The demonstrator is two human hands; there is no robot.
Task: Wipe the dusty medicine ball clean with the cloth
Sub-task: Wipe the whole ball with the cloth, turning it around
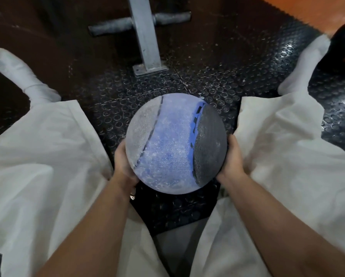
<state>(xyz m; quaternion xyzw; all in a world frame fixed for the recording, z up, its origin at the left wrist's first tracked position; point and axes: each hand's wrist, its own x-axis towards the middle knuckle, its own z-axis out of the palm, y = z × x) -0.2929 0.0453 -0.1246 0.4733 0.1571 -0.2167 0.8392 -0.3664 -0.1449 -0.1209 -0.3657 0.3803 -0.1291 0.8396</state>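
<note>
A: Left hand (125, 166), right hand (232, 162): what is their state?
B: Each cups one side of the ball (175, 142), fingers curled under it. The ball lies between them, equally near both, straight ahead between the legs (47, 156) and over the mat (187, 80). Whether it rests on the mat cannot be told.
A: And its surface?
B: A pebbled sphere. The blue middle panel and the left panel are filmed with pale dust; the right panel is dark grey. No cloth is in view, so one hand probably has to let go to fetch it.
</note>
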